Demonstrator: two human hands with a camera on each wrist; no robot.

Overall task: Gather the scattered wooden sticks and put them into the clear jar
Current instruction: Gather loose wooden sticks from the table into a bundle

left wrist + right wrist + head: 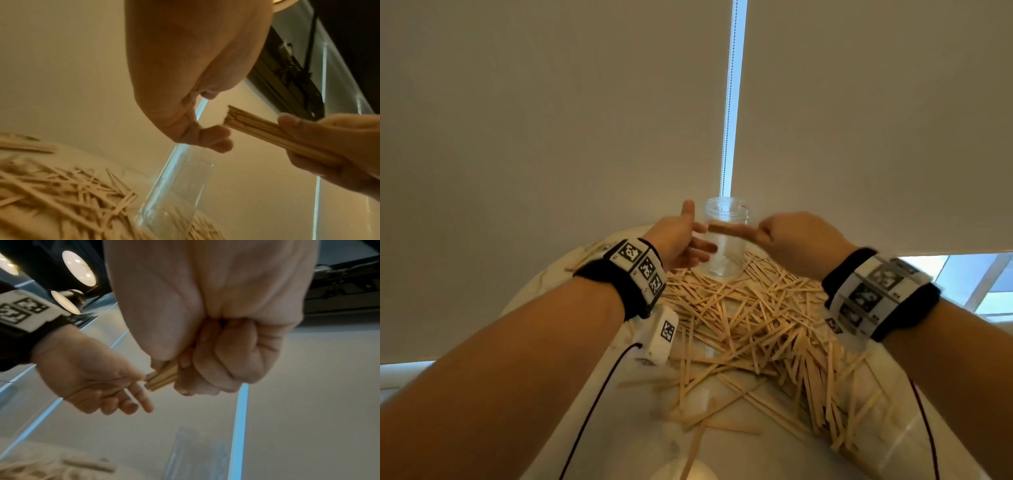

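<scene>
Right hand (796,240): fingers (232,356) curled tight round bundle of sticks (265,129), held level above desk, tips pointing toward 9 o'clock. Left hand (681,236): fingers (131,395) loosely spread, palm facing bundle tips, nothing gripped. Clear jar (726,236): upright at 12 o'clock edge of desk (763,455), directly behind both hands, mouth uncovered. Loose sticks (753,329): dense heap covering desk from jar base toward 6 o'clock.

Jar (726,240) behind stick pile (750,329) (both on table (544,298)).
</scene>
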